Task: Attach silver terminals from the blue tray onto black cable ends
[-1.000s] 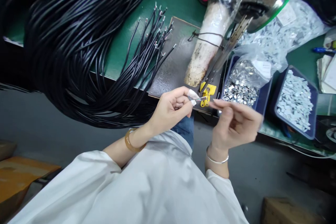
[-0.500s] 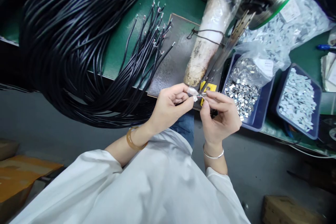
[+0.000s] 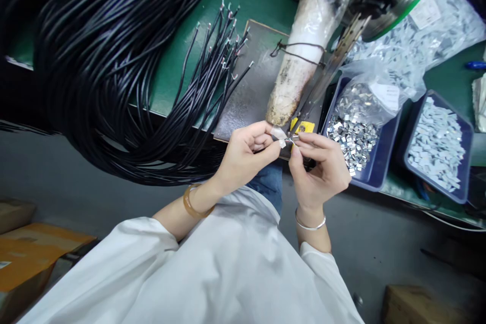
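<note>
My left hand [image 3: 248, 154] is closed in a pinch, with whitish wrap round its index fingertip and a small white bit at the thumb tip. Between the two hands runs a short length of thin light wire [image 3: 289, 139], held at its left end by that pinch. My right hand [image 3: 319, 164] pinches the wire's other end between thumb and index finger. The fingertips nearly meet just in front of a dark metal plate [image 3: 243, 96]. Behind them stands a wrapped white post [image 3: 294, 71], and a yellow label [image 3: 304, 127] lies close by. What else the fingertips cover is hidden.
Black cables [image 3: 94, 61] are heaped at the left, their stripped ends [image 3: 228, 35] on the green table [image 3: 170, 61]. At right stand a blue bin [image 3: 381, 162] of metal clips, another bin [image 3: 465, 162] of pale pieces and a plastic bag [image 3: 444, 30]. Cardboard boxes [image 3: 34, 243] sit below.
The right fingers have shifted slightly at the wire, and its strands now look closer together. The left hand stays nearly still. The view has moved a little.
</note>
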A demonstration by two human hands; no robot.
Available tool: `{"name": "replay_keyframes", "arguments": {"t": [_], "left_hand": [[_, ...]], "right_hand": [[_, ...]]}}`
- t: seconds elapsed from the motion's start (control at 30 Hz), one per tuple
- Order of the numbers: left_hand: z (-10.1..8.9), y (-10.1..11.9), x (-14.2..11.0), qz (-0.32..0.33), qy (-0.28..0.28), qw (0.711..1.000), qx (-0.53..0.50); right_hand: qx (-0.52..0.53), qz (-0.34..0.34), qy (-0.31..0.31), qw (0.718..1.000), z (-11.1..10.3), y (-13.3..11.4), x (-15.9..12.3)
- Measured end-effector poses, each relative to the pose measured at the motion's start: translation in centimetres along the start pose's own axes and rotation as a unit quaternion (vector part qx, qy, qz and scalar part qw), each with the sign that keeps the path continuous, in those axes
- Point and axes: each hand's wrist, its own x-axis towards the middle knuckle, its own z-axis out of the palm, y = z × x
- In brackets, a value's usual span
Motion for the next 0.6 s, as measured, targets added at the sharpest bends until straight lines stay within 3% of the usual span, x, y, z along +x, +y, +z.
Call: {"name": "replay_keyframes", "arguments": {"t": [0.47, 0.6], "left_hand": [[-0.27, -0.32, -0.29, -0.015, -0.022, 1.000, 0.001], [-0.45, -0.37, -0.75, -0.015, -0.052, 0.998, 0.017]], "right_hand": [[-0.009, -0.009, -0.012, 1.000, -0.04, -0.07, -0.15], [0.005, 0.002, 0.000, 1.000, -0.70, -0.29, -0.37]]}}
